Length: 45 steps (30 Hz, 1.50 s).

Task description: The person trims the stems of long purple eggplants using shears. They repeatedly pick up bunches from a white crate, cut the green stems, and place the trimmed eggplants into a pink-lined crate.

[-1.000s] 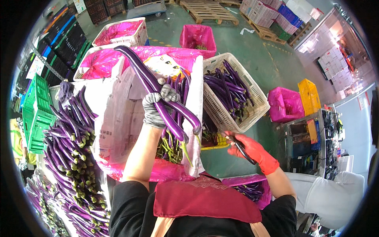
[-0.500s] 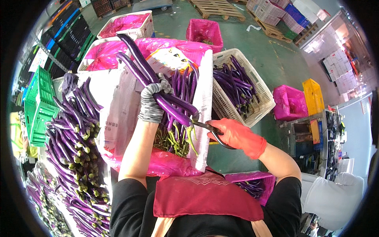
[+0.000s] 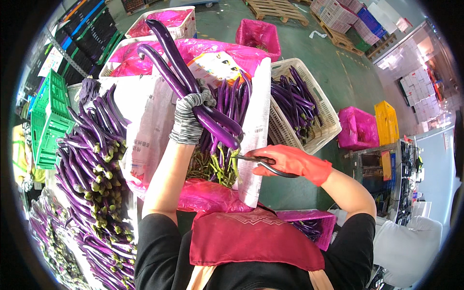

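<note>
My left hand (image 3: 189, 116), in a grey striped knit glove, is closed around long purple eggplants (image 3: 215, 130). Their far ends point up and left; the stem ends slant down to the right. In a red rubber glove, my right hand (image 3: 290, 162) grips dark-handled scissors (image 3: 278, 171). The blades reach left to the green stem (image 3: 235, 163) at the lower eggplant's end; whether they touch it I cannot tell. Below the held eggplants is a pink-lined box (image 3: 208, 195) with more eggplants and cut green stems inside. A white paper flap (image 3: 255, 125) stands along its right side.
Many eggplants (image 3: 92, 179) lie heaped on the left. A cream crate (image 3: 331, 123) of eggplants stands to the right, with a pink-lined crate (image 3: 357, 128) and a yellow crate (image 3: 386, 123) beyond. Green crates (image 3: 50, 121) are at far left. A pink crate (image 3: 328, 223) sits beside my waist.
The view has shifted slightly. My right hand has moved the scissors lower along the eggplant stem and turned them more level. My left hand keeps its hold on the eggplants.
</note>
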Motion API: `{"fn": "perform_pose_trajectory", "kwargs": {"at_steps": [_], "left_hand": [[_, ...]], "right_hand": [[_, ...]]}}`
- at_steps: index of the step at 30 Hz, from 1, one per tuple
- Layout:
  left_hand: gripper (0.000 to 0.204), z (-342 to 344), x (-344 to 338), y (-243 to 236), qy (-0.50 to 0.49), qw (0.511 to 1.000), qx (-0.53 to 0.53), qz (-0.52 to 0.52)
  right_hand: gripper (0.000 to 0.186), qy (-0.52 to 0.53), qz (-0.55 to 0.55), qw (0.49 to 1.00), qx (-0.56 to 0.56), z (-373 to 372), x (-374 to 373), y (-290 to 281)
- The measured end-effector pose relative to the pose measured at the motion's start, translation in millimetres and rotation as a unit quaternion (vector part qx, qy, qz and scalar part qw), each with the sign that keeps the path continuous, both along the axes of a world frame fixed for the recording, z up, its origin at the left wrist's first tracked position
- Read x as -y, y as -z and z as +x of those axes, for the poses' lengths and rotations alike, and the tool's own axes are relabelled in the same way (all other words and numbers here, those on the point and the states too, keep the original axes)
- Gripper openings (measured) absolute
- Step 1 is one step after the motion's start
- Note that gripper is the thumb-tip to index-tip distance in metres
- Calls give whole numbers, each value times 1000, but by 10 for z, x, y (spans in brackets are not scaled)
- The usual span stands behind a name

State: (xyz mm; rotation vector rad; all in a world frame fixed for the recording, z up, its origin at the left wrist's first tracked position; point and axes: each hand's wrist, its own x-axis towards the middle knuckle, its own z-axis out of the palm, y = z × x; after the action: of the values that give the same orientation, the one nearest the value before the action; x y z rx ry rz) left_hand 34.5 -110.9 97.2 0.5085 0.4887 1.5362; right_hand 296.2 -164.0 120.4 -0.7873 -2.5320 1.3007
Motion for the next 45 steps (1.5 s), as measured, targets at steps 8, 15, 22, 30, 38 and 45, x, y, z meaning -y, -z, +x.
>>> {"fn": "perform_pose_trajectory", "kwargs": {"at_steps": [8, 15, 22, 30, 38, 45], "left_hand": [[16, 337, -201, -4, -80, 945, -308, -69], [22, 1437, -568, -56, 173, 923, -329, -101], [42, 2917, -1307, 451, 165, 899, -404, -41], [37, 1626, -1701, 717, -19, 848, -526, 69], [70, 213, -529, 2290, 88, 607, -774, -157], [89, 619, -293, 2162, 161, 503, -812, -249]], "right_hand": [[35, 100, -70, 987, 103, 57, 315, 416], [42, 183, -123, 975, 12, 589, 899, 497], [40, 336, -293, 895, -28, 963, 1217, 364], [30, 471, -442, 750, -145, 1101, 1502, 736], [23, 474, -406, 729, -282, 679, 1261, 777], [24, 493, -392, 746, -214, 465, 1166, 628]]}}
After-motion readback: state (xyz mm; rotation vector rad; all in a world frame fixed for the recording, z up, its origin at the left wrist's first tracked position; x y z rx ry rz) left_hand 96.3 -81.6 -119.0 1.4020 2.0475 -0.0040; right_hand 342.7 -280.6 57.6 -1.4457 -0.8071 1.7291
